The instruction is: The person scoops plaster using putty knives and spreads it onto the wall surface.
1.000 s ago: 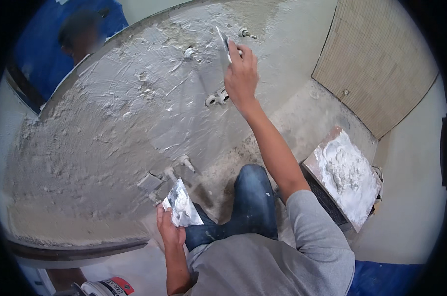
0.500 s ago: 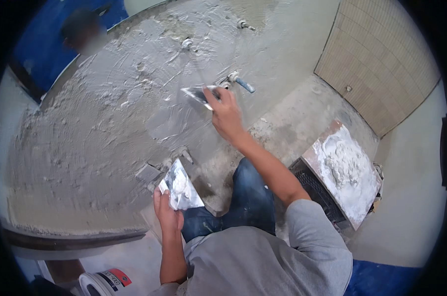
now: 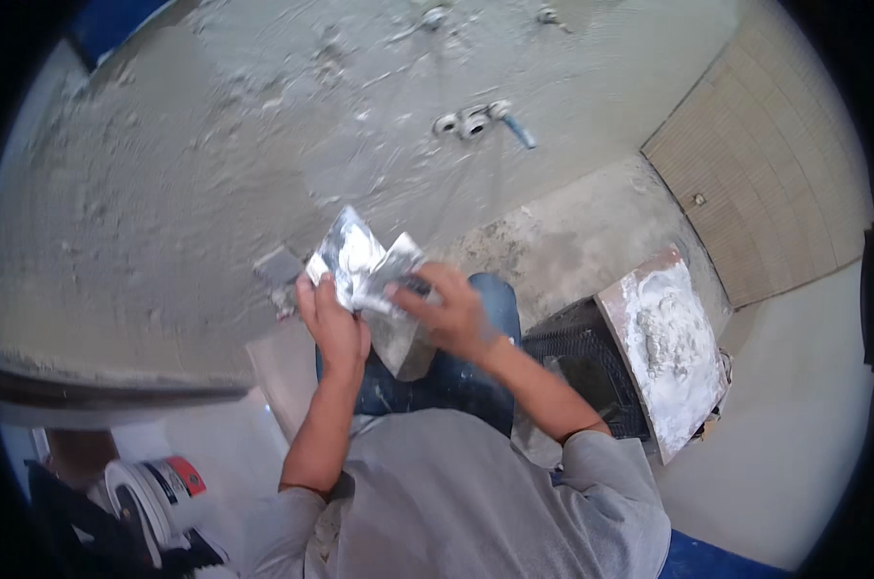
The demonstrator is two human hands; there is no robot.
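Note:
My left hand (image 3: 339, 323) grips a shiny metal putty scraper (image 3: 343, 234) by its lower edge; white paste (image 3: 362, 249) lies on its face. Closed round a second, smaller-looking metal scraper (image 3: 401, 257) is my right hand (image 3: 453, 311). The two blades meet or overlap above my knees, and the contact itself is hard to make out. Ahead stands a grey wall (image 3: 196, 222) coated with wet, ridged plaster, smoother toward the right.
Pipe fittings (image 3: 473, 125) and a blue pipe stub (image 3: 522, 133) jut from the wall. At right, a board (image 3: 664, 425) heaped with white paste (image 3: 673, 333) rests on a black crate (image 3: 615, 386). A white bucket (image 3: 172, 492) stands lower left. Beige tiles (image 3: 765, 154) cover the right wall.
My right hand has drawn its scraper back from the wall to the left one. My left hand has risen slightly. The view has shifted, and the person at upper left is out of sight.

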